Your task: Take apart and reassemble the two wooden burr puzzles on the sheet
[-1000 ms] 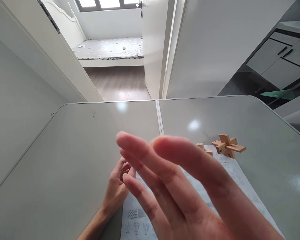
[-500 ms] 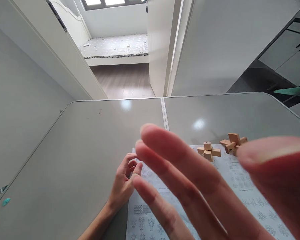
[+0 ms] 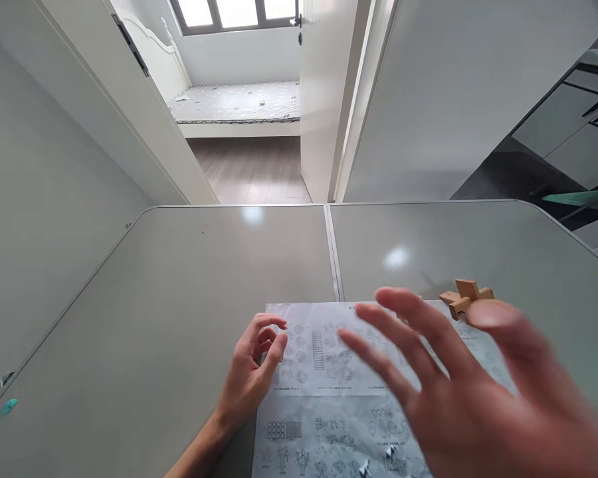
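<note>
My right hand, blurred by motion, hovers above the printed paper sheet with its fingers spread and nothing in them. Just beyond its thumb stands an interlocking wooden puzzle with crossed sticks. A second wooden puzzle is almost wholly hidden behind the right fingers. At the sheet's left edge, my left hand rests with loosely curled fingers. Its thumb is apart from the fingertips, and nothing shows between them. Rows of small line diagrams cover the sheet.
The grey table has a seam running down its middle. Small shiny bits lie on the lower part of the sheet. Past the far edge are an open door, a bed and walls.
My right hand has drawn away from the camera, down and rightward over the sheet. It now covers the nearer wooden puzzle. My left hand stays in place; the view has tilted slightly up.
</note>
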Demonstrator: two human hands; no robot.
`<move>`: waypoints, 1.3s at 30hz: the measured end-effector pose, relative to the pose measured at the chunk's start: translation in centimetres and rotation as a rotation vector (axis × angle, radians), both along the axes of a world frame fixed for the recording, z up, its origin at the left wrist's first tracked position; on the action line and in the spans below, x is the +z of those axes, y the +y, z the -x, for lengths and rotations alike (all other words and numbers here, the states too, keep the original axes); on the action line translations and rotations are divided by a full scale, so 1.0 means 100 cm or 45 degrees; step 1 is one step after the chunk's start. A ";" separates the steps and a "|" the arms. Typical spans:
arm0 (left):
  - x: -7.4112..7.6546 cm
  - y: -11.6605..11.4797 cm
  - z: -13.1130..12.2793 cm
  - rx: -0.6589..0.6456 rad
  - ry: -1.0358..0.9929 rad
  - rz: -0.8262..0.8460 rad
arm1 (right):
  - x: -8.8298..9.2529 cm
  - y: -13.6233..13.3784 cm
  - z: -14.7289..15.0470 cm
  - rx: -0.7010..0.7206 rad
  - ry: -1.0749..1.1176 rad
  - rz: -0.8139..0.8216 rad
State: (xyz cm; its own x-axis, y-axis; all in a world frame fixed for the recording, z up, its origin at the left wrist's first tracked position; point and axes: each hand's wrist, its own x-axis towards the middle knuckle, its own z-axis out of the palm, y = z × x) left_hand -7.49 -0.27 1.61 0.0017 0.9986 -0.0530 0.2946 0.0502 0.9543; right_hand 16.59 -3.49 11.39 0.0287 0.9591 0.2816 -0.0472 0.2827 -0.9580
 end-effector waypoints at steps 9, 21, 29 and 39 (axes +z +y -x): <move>0.000 0.001 0.002 -0.097 -0.048 0.053 | -0.036 0.019 -0.059 -0.455 -0.406 0.306; 0.005 0.005 -0.002 -0.117 0.060 -0.009 | -0.038 0.020 -0.113 -0.790 -0.792 0.359; 0.005 0.005 -0.005 -0.132 0.124 -0.017 | -0.054 0.027 -0.147 -0.931 -1.140 0.339; 0.003 0.004 -0.006 -0.128 0.202 -0.048 | -0.084 0.029 -0.177 -0.883 -1.049 0.529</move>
